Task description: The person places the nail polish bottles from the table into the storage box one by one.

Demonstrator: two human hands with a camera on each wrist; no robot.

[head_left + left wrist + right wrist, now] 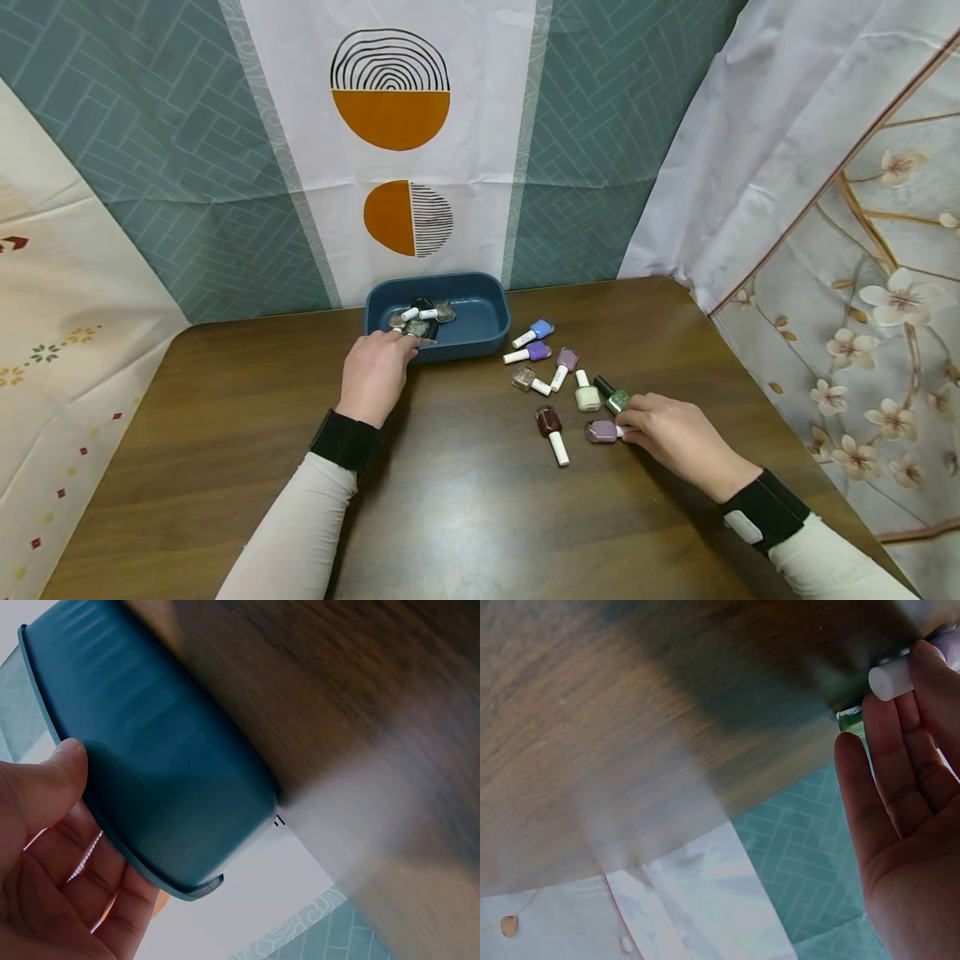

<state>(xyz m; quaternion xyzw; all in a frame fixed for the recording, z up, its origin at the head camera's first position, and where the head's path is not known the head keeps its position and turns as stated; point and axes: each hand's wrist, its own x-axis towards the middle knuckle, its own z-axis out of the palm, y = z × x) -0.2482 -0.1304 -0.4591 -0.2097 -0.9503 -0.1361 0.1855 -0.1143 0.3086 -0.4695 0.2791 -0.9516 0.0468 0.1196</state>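
At the front left corner of a dark blue bin (pixel 480 343), my left hand (pixel 375 371) grips the rim. The left wrist view has its thumb (pixel 69 761) on the bin's outer wall (pixel 172 750) and the fingers behind the rim. Several nail polish bottles (pixel 444 312) with white caps lie in the bin by that hand. My right hand (pixel 671 429) pinches the white cap (pixel 891 679) of a mauve nail polish bottle (pixel 600 431), which lies low over the table. A green nail polish bottle (pixel 617 401) with a black cap is right beside its fingers.
Between bin and right hand lie a blue bottle (pixel 542 328), a violet one (pixel 538 351), a glittery one (pixel 522 378), a second mauve one (pixel 567 359), a pale cream one (pixel 588 398) and a dark maroon one (pixel 548 420). Fabric hangs behind the wooden table (pixel 247 433).
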